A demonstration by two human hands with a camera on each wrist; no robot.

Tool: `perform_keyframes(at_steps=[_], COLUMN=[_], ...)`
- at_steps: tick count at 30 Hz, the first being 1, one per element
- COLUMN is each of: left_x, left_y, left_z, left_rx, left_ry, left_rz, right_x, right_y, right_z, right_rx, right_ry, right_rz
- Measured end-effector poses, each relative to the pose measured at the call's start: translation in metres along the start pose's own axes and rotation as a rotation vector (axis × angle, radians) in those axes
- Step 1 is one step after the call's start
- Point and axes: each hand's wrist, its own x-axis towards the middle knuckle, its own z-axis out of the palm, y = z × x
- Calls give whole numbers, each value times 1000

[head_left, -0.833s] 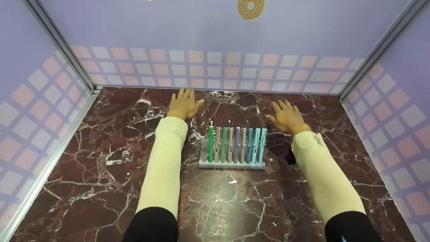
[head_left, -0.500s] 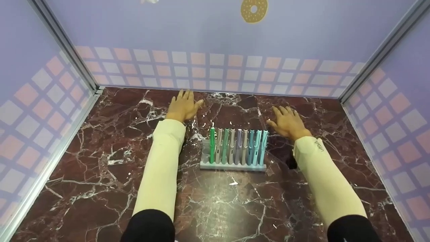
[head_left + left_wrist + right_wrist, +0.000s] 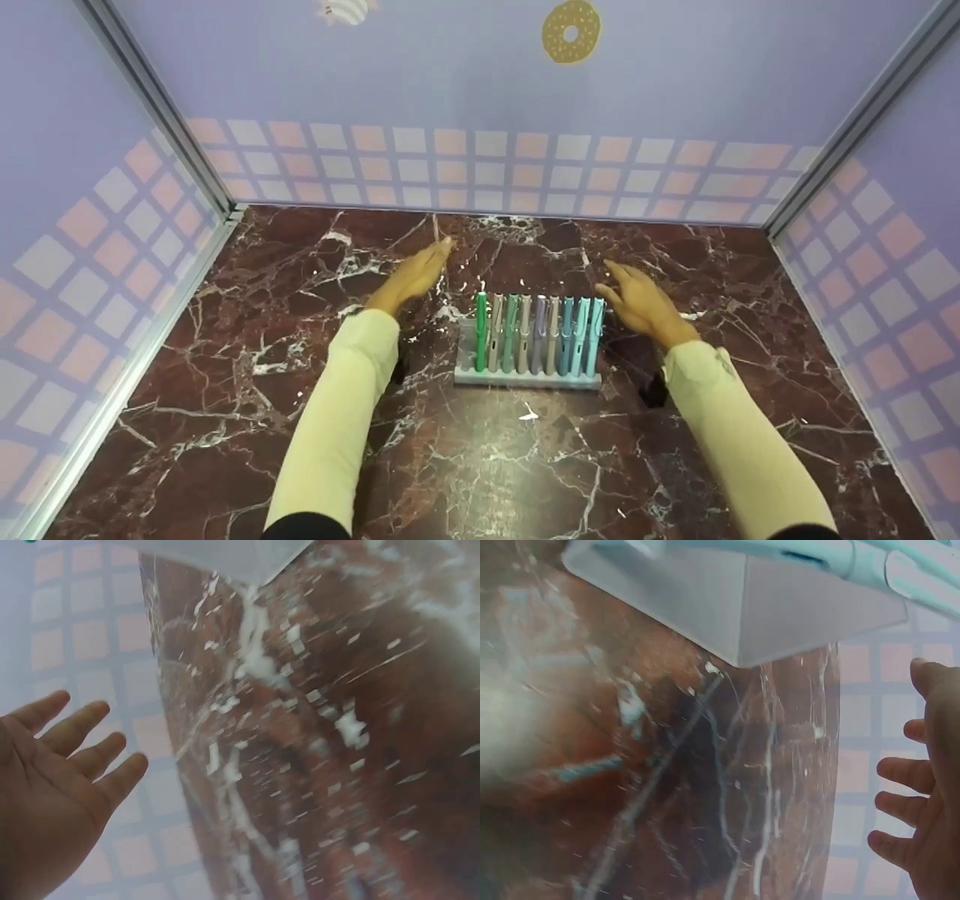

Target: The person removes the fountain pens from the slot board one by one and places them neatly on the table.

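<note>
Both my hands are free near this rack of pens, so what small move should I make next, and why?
I'd probably ease your right hand toward the rightmost pen, ready to pinch it. That hand is open and empty, and it looks close to that end of the rack, while your left hand, also empty, looks farther from the pens.

Pen stand (image 3: 527, 381), pale and translucent, rested on the dark red, white-veined tabletop (image 3: 491, 465); nine slim pens (image 3: 539, 337) stood in it in one row, clips uppermost, running left to right bright green, beige, sage, beige, lilac, beige, teal, two light blue
</note>
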Motion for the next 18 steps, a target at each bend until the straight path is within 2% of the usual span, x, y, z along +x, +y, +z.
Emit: perform_keyframes(at_steps=[4,6,9,11,18], left_x=[-13,-22,-29,-33,-38], left_y=[-16,-24,-34,-39,-55], left_z=[13,21,33,41,69], left_rx=[-231,-338,-453,-526,-839], left_ry=[-45,-77,-110,-121,-43], left_rz=[42,42,69,79,116], right_x=[-12,-19,-30,-38,-64], right_y=[2,4,6,7,6], right_z=[8,13,20,24,43], right_rx=[106,147,213,268,505], right_ry=[50,86,158,201,287], right_rz=[-18,-37,-48,-24,95])
